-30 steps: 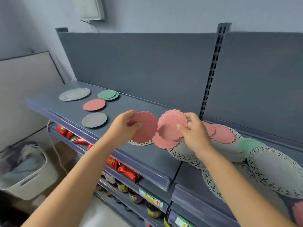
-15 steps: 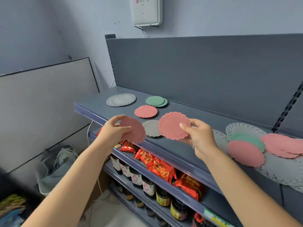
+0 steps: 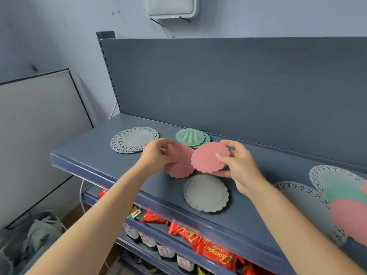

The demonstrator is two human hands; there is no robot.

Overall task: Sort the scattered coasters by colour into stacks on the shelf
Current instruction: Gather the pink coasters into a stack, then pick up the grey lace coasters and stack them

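Observation:
My left hand [image 3: 155,155] grips a pink coaster [image 3: 179,165] by its left edge. My right hand [image 3: 238,165] grips a second pink coaster [image 3: 208,156], which overlaps the first. Both hover just above the grey shelf [image 3: 95,157]; whatever lies under them is hidden. Behind them sits a small stack of green coasters [image 3: 191,136]. A grey scalloped coaster [image 3: 206,193] lies in front, near the shelf edge. A large grey lace doily stack [image 3: 134,138] lies at the far left.
At the right lie scattered coasters: grey lace doilies [image 3: 329,177], a green one [image 3: 345,193] and a pink one [image 3: 351,219]. Red snack packs [image 3: 210,249] and jars fill the lower shelves. A white bin [image 3: 37,233] stands on the floor at left.
Both hands carried their pink coasters left along the shelf, from the scattered pile to the sorted stacks, and brought them together, overlapping, in front of the green stack.

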